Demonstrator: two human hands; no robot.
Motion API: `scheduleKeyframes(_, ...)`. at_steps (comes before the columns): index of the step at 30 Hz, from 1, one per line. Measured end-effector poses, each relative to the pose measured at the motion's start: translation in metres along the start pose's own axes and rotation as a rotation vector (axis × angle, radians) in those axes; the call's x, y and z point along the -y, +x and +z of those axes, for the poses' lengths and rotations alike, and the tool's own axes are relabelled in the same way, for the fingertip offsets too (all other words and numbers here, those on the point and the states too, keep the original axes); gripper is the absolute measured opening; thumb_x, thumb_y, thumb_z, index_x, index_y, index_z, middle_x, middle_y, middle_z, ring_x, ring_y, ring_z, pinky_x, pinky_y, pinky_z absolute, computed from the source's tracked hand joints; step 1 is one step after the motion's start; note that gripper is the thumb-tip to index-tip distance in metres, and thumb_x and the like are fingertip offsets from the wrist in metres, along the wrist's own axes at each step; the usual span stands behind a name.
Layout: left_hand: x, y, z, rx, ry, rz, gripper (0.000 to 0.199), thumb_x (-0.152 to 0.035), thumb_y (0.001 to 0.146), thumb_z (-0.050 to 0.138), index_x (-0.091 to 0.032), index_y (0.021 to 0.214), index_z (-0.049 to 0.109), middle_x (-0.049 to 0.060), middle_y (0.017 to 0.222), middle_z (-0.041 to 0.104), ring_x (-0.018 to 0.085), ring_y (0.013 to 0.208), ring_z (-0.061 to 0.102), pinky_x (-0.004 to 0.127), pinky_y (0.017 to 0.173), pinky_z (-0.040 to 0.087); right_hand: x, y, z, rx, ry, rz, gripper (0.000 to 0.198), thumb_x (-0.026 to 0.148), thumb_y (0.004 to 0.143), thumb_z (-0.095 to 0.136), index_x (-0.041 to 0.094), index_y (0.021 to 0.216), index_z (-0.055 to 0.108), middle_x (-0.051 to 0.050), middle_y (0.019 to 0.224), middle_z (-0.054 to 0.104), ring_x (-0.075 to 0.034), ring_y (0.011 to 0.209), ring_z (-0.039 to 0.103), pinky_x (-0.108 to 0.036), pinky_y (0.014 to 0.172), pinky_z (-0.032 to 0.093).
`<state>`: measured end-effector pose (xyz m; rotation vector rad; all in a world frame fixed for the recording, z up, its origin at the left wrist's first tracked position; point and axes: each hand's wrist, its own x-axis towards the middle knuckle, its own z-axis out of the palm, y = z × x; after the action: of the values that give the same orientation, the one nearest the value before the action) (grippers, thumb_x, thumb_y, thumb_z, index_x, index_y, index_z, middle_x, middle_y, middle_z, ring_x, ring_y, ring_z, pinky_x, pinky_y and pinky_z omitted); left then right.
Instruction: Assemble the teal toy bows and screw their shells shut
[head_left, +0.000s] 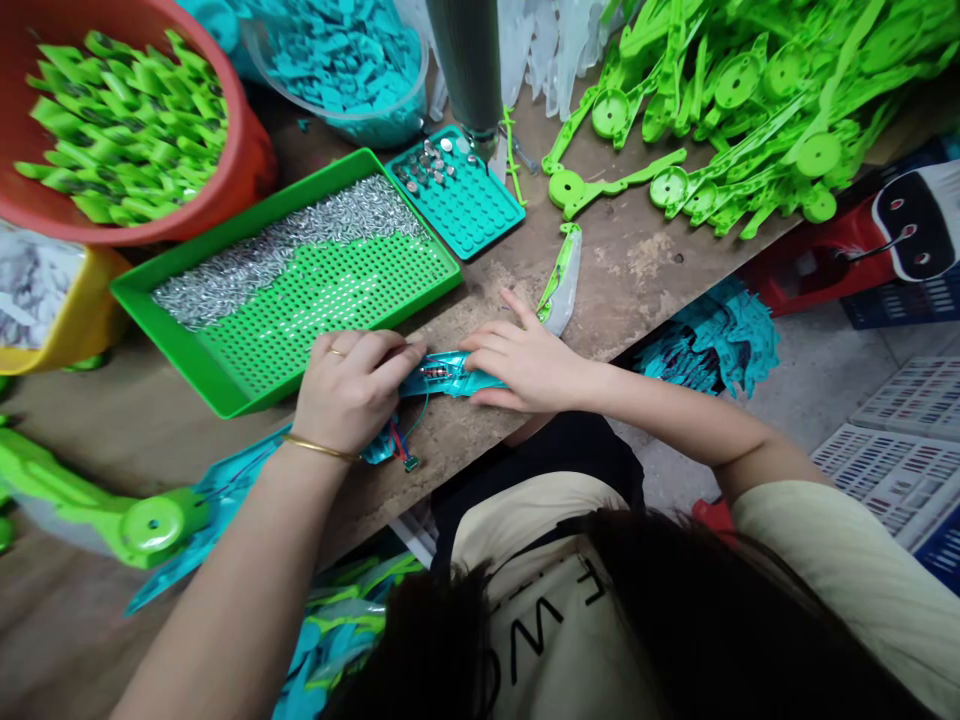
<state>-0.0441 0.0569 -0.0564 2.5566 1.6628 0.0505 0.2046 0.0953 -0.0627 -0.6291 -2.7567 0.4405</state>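
Both hands are on a blue translucent plastic casing (pixel 448 373) at the table's front edge. My left hand (pixel 352 385), with a ring and a gold bangle, has its fingers bent and pressed together at the casing's left end. My right hand (pixel 525 362) grips the other end between thumb and fingers, its index finger lifted. Between them an opening shows small metal and coloured parts inside. A little green circuit board (pixel 409 463) with red, blue and green wires hangs below the left hand. What the left fingertips pinch is hidden.
A green perforated tray (pixel 330 330) holds many screws; beside it lies a teal dimpled mat (pixel 465 205) with button cells. A dark post (pixel 469 60) stands behind. Green parts (pixel 735 80) pile at right; a red tub (pixel 247 150) and clear bowl (pixel 352 125) hold more pieces.
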Motion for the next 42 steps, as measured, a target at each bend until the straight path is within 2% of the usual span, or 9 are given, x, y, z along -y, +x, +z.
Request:
scheduleKeyframes(4,-0.003,0.001,-0.009,0.006,0.04,0.081,0.039,-0.019,0.098,0.032,-0.023,0.114,0.067,0.007,0.105,0.07,0.021,0.091,0.057,0.039,0.082,0.042,0.002,0.003,-0.001,0.017,-0.056,0.005,0.037,0.046,0.096,0.048,0.015,0.106,0.067,-0.01,0.123,0.067,-0.027,0.116,0.058,-0.068,0.117,0.019)
scheduleKeyframes(9,-0.037,-0.004,-0.015,-0.244,-0.082,0.13,0.027,-0.021,0.091,0.047,-0.015,0.108,0.067,0.013,0.117,0.065,0.027,0.108,0.057,0.044,0.096,0.046,0.004,0.008,-0.006,0.086,-0.026,0.044,0.038,0.045,0.095,0.05,0.015,0.108,0.068,-0.012,0.124,0.065,-0.029,0.119,0.057,-0.066,0.12,0.016)
scheduleKeyframes(12,-0.056,-0.008,-0.005,-0.297,-0.16,0.127,0.028,-0.029,0.087,0.057,-0.011,0.107,0.065,0.016,0.112,0.067,0.029,0.107,0.059,0.049,0.102,0.045,-0.001,0.007,-0.015,0.128,0.102,0.072,0.034,0.039,0.094,0.053,0.015,0.115,0.065,-0.012,0.127,0.064,-0.027,0.122,0.056,-0.063,0.122,0.015)
scheduleKeyframes(17,-0.062,-0.011,0.01,-0.335,-0.1,0.127,0.038,-0.038,0.085,0.063,-0.009,0.109,0.064,0.017,0.112,0.067,0.031,0.107,0.06,0.05,0.104,0.045,-0.013,-0.001,-0.026,0.059,0.151,0.227,0.021,0.025,0.094,0.048,0.018,0.101,0.066,-0.009,0.125,0.065,-0.024,0.119,0.057,-0.06,0.121,0.017)
scheduleKeyframes(22,-0.064,-0.01,0.007,-0.322,-0.056,0.109,0.04,-0.043,0.085,0.062,-0.009,0.106,0.065,0.018,0.11,0.067,0.032,0.106,0.06,0.052,0.105,0.044,-0.008,0.003,-0.024,0.113,0.105,0.264,0.016,0.024,0.092,0.049,0.019,0.092,0.064,-0.007,0.118,0.067,-0.025,0.113,0.058,-0.056,0.119,0.022)
scheduleKeyframes(27,-0.065,-0.01,0.006,-0.293,-0.011,0.106,0.041,-0.047,0.087,0.06,-0.01,0.106,0.064,0.017,0.111,0.066,0.032,0.108,0.059,0.053,0.107,0.042,-0.008,0.004,-0.026,0.134,0.174,0.307,0.019,0.024,0.089,0.052,0.017,0.105,0.061,-0.009,0.113,0.069,-0.025,0.112,0.059,-0.054,0.116,0.027)
scheduleKeyframes(32,-0.06,-0.012,0.014,-0.316,-0.012,0.116,0.033,-0.039,0.091,0.058,-0.01,0.107,0.064,0.017,0.11,0.066,0.03,0.108,0.058,0.05,0.105,0.044,-0.027,-0.018,-0.04,-0.026,0.245,0.378,0.026,0.029,0.089,0.052,0.021,0.113,0.057,-0.009,0.123,0.067,-0.024,0.122,0.057,-0.055,0.118,0.026)
scheduleKeyframes(38,-0.058,-0.012,0.021,-0.336,-0.051,0.137,0.03,-0.036,0.094,0.053,-0.012,0.107,0.064,0.016,0.11,0.066,0.029,0.109,0.057,0.051,0.104,0.044,-0.048,-0.039,-0.056,-0.167,0.102,0.473,0.023,0.014,0.084,0.044,0.023,0.097,0.06,-0.008,0.122,0.068,-0.023,0.119,0.06,-0.049,0.112,0.038)
scheduleKeyframes(42,-0.057,-0.011,0.02,-0.355,-0.042,0.156,0.028,-0.034,0.093,0.054,-0.011,0.105,0.064,0.017,0.108,0.066,0.03,0.107,0.057,0.05,0.104,0.045,-0.085,-0.043,-0.067,-0.248,-0.083,0.6,0.026,0.019,0.085,0.046,0.025,0.107,0.059,-0.01,0.13,0.061,-0.028,0.127,0.053,-0.055,0.111,0.037)
